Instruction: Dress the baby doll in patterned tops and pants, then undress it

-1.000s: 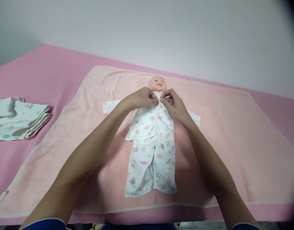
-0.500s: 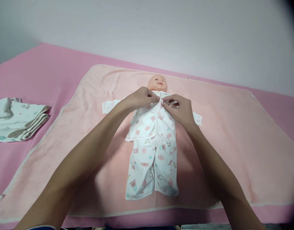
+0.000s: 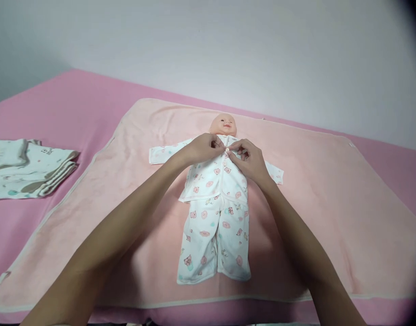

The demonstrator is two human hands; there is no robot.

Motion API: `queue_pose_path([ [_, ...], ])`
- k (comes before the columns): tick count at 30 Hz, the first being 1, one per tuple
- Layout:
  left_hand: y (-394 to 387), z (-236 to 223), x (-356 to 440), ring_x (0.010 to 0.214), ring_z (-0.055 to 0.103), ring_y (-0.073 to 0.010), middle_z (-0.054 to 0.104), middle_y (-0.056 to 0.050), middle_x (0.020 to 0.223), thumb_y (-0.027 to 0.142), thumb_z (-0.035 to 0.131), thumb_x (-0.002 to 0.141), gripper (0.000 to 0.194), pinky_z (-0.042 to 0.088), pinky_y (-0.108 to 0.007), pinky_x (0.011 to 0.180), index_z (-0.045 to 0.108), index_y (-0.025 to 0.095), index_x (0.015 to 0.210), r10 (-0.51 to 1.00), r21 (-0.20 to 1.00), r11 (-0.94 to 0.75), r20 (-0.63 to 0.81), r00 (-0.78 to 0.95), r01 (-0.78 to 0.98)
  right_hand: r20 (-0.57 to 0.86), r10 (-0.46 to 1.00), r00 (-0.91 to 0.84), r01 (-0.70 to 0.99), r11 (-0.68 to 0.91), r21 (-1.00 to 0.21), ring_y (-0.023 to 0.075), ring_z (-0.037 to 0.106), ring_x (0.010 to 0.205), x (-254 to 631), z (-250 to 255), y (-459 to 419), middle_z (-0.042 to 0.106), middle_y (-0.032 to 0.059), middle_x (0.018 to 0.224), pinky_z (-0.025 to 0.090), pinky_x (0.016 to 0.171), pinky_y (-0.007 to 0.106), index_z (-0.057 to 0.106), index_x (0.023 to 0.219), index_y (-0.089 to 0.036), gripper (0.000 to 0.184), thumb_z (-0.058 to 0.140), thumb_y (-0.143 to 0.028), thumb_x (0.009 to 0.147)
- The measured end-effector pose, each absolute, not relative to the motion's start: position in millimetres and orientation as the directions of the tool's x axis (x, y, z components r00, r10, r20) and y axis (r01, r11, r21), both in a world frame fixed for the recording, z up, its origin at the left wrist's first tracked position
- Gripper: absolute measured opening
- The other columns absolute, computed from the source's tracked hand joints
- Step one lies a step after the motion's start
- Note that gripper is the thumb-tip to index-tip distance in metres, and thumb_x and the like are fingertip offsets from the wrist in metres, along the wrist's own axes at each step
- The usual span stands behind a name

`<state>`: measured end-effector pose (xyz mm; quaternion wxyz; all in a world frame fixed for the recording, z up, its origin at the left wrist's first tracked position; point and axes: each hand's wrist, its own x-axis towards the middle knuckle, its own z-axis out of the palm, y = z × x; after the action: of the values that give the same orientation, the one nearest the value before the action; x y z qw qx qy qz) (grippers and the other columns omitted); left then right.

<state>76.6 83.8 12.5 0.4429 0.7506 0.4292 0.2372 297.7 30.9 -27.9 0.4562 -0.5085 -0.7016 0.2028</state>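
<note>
A baby doll (image 3: 224,124) lies on its back, dressed in a white printed jacket (image 3: 208,183) and matching trousers (image 3: 203,244). At the upper chest my left hand (image 3: 208,148) pinches the jacket's front edge from the left. Opposite it, my right hand (image 3: 250,158) is closed with thumb and fingertips on the same front opening. A small pale button (image 3: 227,150) shows between the fingertips of both hands. Below the hands the jacket front lies together along its middle. The doll's sleeves stretch out to both sides, partly hidden behind my hands.
Under the doll a light pink blanket (image 3: 330,217) with a pale border is spread over a darker pink surface (image 3: 92,104). Folded white printed cloth (image 3: 31,170) with brown trim lies at the left. A pale wall (image 3: 228,54) rises behind.
Both hands have shifted slightly down the jacket front, and the button now shows between their fingertips. The camera view has tilted a little, so the blanket and doll's head sit lower.
</note>
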Motion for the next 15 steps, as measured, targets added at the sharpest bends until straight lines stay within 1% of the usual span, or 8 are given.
queue_pose_path([
  [4, 79, 8, 81, 0.074, 0.058, -0.0176, 0.068, -0.002, 0.087, 0.035, 0.077, 0.089, 0.015, 0.041, -0.033, 0.067, 0.068, 0.023, 0.090, 0.872, 0.831, -0.276, 0.006, 0.489, 0.482, 0.398, 0.915, -0.069, 0.517, 0.374, -0.770, 0.0201, 0.060, 0.085, 299, -27, 30, 0.075, 0.0037, 0.103, 0.047, 0.071, 0.037, 0.078, 0.101, -0.028, 0.018, 0.079, -0.045, 0.097],
  [6, 79, 6, 83, 0.077, 0.062, -0.0193, 0.070, -0.002, 0.088, 0.036, 0.078, 0.089, 0.019, 0.043, -0.034, 0.069, 0.066, 0.023, 0.096, 0.885, 0.808, -0.309, 0.051, 0.463, 0.501, 0.375, 0.924, -0.081, 0.518, 0.360, -0.776, 0.0199, 0.060, 0.085, 303, -23, 32, 0.076, 0.0040, 0.107, 0.049, 0.072, 0.037, 0.079, 0.104, -0.028, 0.021, 0.080, -0.048, 0.096],
  [7, 81, 4, 83, 0.078, 0.064, -0.0203, 0.071, -0.002, 0.090, 0.036, 0.077, 0.090, 0.020, 0.044, -0.035, 0.070, 0.065, 0.023, 0.100, 0.893, 0.791, -0.332, 0.089, 0.440, 0.513, 0.365, 0.927, -0.093, 0.515, 0.358, -0.779, 0.0202, 0.062, 0.087, 305, -19, 34, 0.077, 0.0043, 0.113, 0.051, 0.073, 0.037, 0.079, 0.106, -0.029, 0.022, 0.080, -0.048, 0.096],
  [9, 87, 1, 84, 0.083, 0.067, -0.0220, 0.074, -0.004, 0.097, 0.035, 0.072, 0.095, 0.021, 0.046, -0.036, 0.074, 0.063, 0.023, 0.110, 0.899, 0.749, -0.395, 0.195, 0.393, 0.532, 0.340, 0.934, -0.112, 0.507, 0.348, -0.789, 0.0221, 0.067, 0.098, 312, -11, 44, 0.077, 0.0046, 0.130, 0.054, 0.077, 0.037, 0.078, 0.115, -0.030, 0.027, 0.081, -0.045, 0.093],
  [11, 97, -3, 84, 0.091, 0.069, -0.0226, 0.074, -0.006, 0.111, 0.031, 0.066, 0.100, 0.020, 0.049, -0.037, 0.080, 0.063, 0.023, 0.118, 0.874, 0.707, -0.473, 0.303, 0.380, 0.525, 0.299, 0.945, -0.129, 0.508, 0.322, -0.799, 0.0241, 0.069, 0.109, 318, -3, 57, 0.073, 0.0049, 0.145, 0.058, 0.085, 0.038, 0.075, 0.124, -0.030, 0.035, 0.081, -0.041, 0.091],
  [12, 102, -5, 84, 0.095, 0.070, -0.0226, 0.074, -0.007, 0.118, 0.029, 0.064, 0.101, 0.020, 0.050, -0.037, 0.084, 0.065, 0.023, 0.120, 0.855, 0.691, -0.509, 0.339, 0.393, 0.513, 0.277, 0.950, -0.142, 0.516, 0.310, -0.798, 0.0245, 0.069, 0.111, 320, -1, 65, 0.073, 0.0052, 0.147, 0.058, 0.090, 0.040, 0.074, 0.127, -0.030, 0.038, 0.081, -0.040, 0.090],
  [14, 113, -8, 83, 0.101, 0.071, -0.0229, 0.072, -0.008, 0.127, 0.029, 0.063, 0.103, 0.019, 0.051, -0.037, 0.090, 0.070, 0.024, 0.120, 0.824, 0.663, -0.558, 0.368, 0.432, 0.499, 0.240, 0.956, -0.169, 0.553, 0.293, -0.780, 0.0245, 0.068, 0.109, 322, 0, 79, 0.075, 0.0060, 0.142, 0.057, 0.099, 0.044, 0.076, 0.126, -0.028, 0.037, 0.079, -0.039, 0.091],
  [15, 118, -9, 84, 0.102, 0.071, -0.0232, 0.072, -0.008, 0.128, 0.030, 0.063, 0.104, 0.017, 0.051, -0.038, 0.091, 0.073, 0.024, 0.117, 0.814, 0.649, -0.571, 0.367, 0.451, 0.503, 0.230, 0.956, -0.183, 0.572, 0.294, -0.766, 0.0244, 0.068, 0.106, 323, -1, 85, 0.077, 0.0062, 0.137, 0.056, 0.101, 0.046, 0.077, 0.124, -0.027, 0.034, 0.077, -0.040, 0.092],
])
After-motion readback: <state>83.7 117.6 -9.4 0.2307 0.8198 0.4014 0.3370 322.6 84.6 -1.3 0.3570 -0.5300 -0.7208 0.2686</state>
